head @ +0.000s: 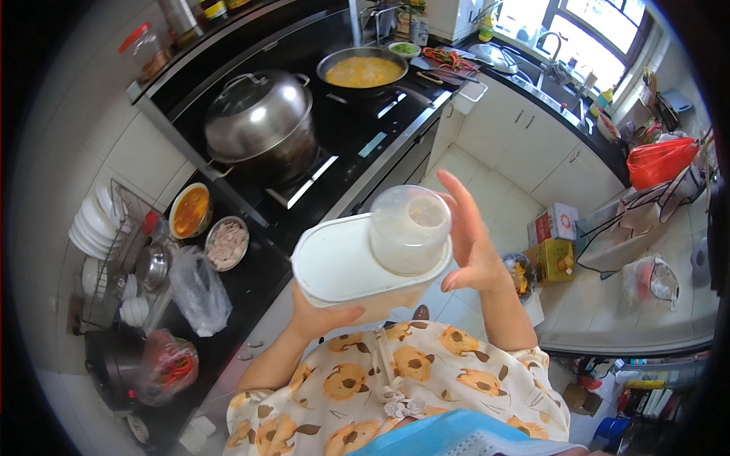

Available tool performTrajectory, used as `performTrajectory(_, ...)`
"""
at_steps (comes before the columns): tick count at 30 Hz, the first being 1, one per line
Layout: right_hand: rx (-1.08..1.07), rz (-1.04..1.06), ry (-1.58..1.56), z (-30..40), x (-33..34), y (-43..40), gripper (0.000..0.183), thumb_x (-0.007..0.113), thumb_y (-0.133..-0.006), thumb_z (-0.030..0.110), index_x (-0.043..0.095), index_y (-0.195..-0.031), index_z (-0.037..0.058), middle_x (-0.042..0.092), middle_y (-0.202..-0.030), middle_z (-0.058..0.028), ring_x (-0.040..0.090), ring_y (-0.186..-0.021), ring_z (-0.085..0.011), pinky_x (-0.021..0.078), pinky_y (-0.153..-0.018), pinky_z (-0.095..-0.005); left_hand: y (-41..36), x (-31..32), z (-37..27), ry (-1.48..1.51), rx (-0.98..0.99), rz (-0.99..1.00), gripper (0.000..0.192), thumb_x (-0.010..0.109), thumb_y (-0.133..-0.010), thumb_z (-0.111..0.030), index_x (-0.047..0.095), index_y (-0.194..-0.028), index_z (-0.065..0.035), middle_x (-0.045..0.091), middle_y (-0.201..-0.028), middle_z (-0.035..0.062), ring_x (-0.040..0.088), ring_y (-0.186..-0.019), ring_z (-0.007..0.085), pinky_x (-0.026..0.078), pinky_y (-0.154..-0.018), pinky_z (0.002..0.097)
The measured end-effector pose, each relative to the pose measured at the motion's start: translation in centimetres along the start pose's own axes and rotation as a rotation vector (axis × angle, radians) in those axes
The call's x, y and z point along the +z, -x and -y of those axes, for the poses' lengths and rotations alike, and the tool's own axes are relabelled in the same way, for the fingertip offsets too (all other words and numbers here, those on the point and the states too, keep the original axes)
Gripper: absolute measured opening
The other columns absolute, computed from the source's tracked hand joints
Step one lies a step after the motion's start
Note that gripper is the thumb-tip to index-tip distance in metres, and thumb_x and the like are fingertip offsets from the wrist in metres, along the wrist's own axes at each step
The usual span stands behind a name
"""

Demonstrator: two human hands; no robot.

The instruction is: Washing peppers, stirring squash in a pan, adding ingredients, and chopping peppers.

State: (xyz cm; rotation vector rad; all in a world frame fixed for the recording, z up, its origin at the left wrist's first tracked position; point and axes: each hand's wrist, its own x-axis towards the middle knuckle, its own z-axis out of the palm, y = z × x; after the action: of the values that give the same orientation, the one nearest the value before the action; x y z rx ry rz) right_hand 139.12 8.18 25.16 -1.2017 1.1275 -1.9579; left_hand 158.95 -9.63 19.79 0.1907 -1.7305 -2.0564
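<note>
A tall oval storage container with translucent sides (390, 305) and a white lid (336, 256) is held in front of my torso. My left hand (322, 312) grips its lower left side, the thumb along the near wall. A clear plastic round cap or cup (408, 236) sits on the right end of the lid. Close against the cap's right side is my right hand (473, 248), with index finger and thumb spread apart. Some of its fingers are hidden behind the cap, so contact there is unclear.
On the black hob stand a lidded steel pot (259, 122) and a frying pan (365, 68) with yellow food. The left counter holds a soup bowl (191, 211), a meat bowl (227, 243), a plastic bag (199, 290) and a dish rack (114, 245). Boxes (550, 259) stand at right.
</note>
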Motion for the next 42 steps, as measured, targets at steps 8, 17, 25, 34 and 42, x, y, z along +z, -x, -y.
performTrajectory(8, 0.057, -0.098, 0.493, 5.1, -16.0, 2.2, 0.11, 0.087, -0.054, 0.025, 0.027, -0.144, 0.003, 0.041, -0.14, -0.0134, 0.039, -0.13, -0.0245, 0.0297, -0.107, -0.0362, -12.4, 13.7, 4.7, -0.076, 0.042, 0.144, 0.088, 0.084, -0.06, -0.018, 0.038, -0.132, 0.0028, 0.054, -0.123, 0.0149, 0.053, -0.113, 0.0229, 0.042, -0.096, 0.0362)
performTrajectory(17, -0.019, -0.425, 0.153, 3.8, -27.1, -0.2, 0.094, 0.079, -0.066, 0.033, 0.031, -0.139, -0.0009, 0.047, -0.131, -0.013, 0.043, -0.125, -0.0216, 0.0326, -0.105, -0.0343, -25.1, 19.5, 9.0, -0.164, 0.023, 0.215, 0.087, 0.085, -0.057, -0.026, 0.042, -0.127, 0.0026, 0.056, -0.119, 0.0151, 0.054, -0.112, 0.0227, 0.042, -0.096, 0.0355)
performTrajectory(25, -0.133, -0.713, -0.242, 4.7, -37.0, -7.9, 0.075, 0.056, -0.086, 0.052, 0.034, -0.138, 0.0037, 0.047, -0.132, -0.0162, 0.045, -0.123, -0.0295, 0.0373, -0.102, -0.0461, -39.7, 22.1, 12.4, -0.276, 0.166, 0.336, 0.07, 0.083, -0.053, -0.032, 0.06, -0.113, -0.0043, 0.054, -0.122, 0.0137, 0.043, -0.124, 0.0307, 0.033, -0.103, 0.039)
performTrajectory(34, -0.07, -1.049, -0.397, 3.1, -58.4, -8.7, 0.068, 0.054, -0.088, 0.054, 0.038, -0.135, 0.0078, 0.053, -0.122, -0.0162, 0.053, -0.11, -0.0305, 0.0405, -0.093, -0.0484, -53.5, 28.4, 17.8, -0.35, 0.251, 0.315, 0.07, 0.081, -0.055, -0.037, 0.06, -0.112, -0.0029, 0.052, -0.123, 0.0155, 0.044, -0.122, 0.031, 0.032, -0.103, 0.0404)
performTrajectory(42, 0.164, -1.182, -0.384, -0.1, -83.2, -8.3, 0.083, 0.07, -0.075, 0.057, 0.036, -0.134, 0.0089, 0.043, -0.125, -0.015, 0.048, -0.11, -0.0276, 0.0436, -0.086, -0.0408, -63.2, 39.3, 22.8, -0.134, 0.157, 0.179, 0.087, 0.082, -0.057, -0.032, 0.045, -0.128, 0.0018, 0.052, -0.121, 0.0138, 0.048, -0.116, 0.024, 0.035, -0.101, 0.0359)
